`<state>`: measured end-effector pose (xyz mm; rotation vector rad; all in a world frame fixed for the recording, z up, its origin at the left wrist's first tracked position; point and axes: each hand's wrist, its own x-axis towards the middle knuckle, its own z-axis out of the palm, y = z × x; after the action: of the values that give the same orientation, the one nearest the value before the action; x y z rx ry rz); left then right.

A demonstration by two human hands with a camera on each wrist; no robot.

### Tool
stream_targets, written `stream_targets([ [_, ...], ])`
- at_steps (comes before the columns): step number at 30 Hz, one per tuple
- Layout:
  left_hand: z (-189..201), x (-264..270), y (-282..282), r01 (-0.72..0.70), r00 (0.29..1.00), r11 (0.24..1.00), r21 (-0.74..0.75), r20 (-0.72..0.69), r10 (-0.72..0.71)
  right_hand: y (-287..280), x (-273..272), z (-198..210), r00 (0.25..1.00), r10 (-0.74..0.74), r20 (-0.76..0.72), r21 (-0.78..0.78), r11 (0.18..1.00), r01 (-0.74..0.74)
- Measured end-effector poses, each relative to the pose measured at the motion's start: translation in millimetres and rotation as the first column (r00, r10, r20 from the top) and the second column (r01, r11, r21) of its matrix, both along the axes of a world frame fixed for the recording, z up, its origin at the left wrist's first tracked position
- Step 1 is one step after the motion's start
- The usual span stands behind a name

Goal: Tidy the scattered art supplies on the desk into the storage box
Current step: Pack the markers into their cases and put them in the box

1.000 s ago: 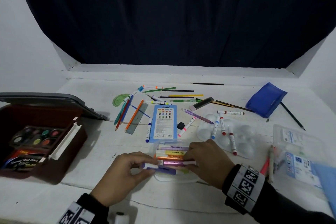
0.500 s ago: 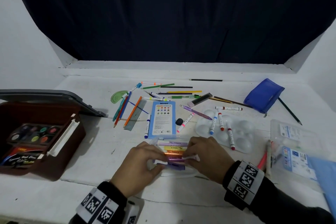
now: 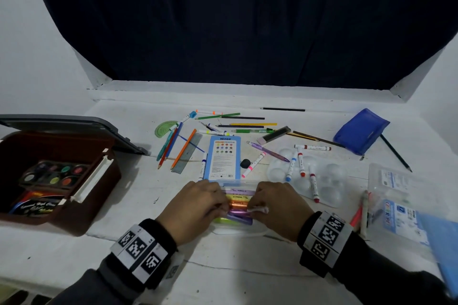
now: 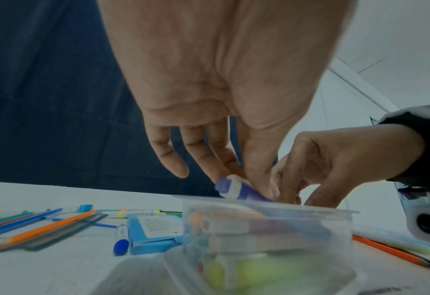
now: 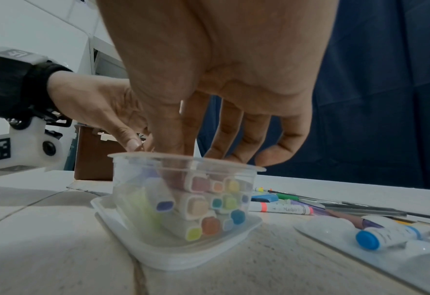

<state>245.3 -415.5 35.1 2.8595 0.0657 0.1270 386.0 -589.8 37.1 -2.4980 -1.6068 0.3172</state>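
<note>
You've got a clear, glossy plastic tub (image 5: 183, 199) sitting on a matt, scuffed white-painted desk (image 3: 138, 195). At 10 o'clock from it, the brown storage box (image 3: 99, 181) looks like smooth plastic. At 2 o'clock, the blue pouch (image 3: 359, 131) reads as cloth.

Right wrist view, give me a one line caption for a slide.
Both hands, right hand and left hand, tuck pastel markers into a clear plastic tub on the white desk.
</note>
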Motion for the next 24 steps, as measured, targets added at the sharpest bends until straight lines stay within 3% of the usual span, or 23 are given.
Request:
stream_targets([
  [17,-11,2,-4,-0.063,0.997,0.993,-0.098,0.046,0.068,-3,3,2,1.0,0.025,-0.011,0.029,0.999,-0.025],
  [21,-14,-2,-3,-0.109,0.991,0.969,-0.221,0.047,0.122,-8,2,2,0.999,0.016,-0.031,0.067,0.998,-0.014],
  [24,-19,-8,0,-0.152,0.967,0.927,-0.342,0.143,0.211,-16,4,1,0.994,-0.043,-0.097,0.194,0.979,0.061],
])
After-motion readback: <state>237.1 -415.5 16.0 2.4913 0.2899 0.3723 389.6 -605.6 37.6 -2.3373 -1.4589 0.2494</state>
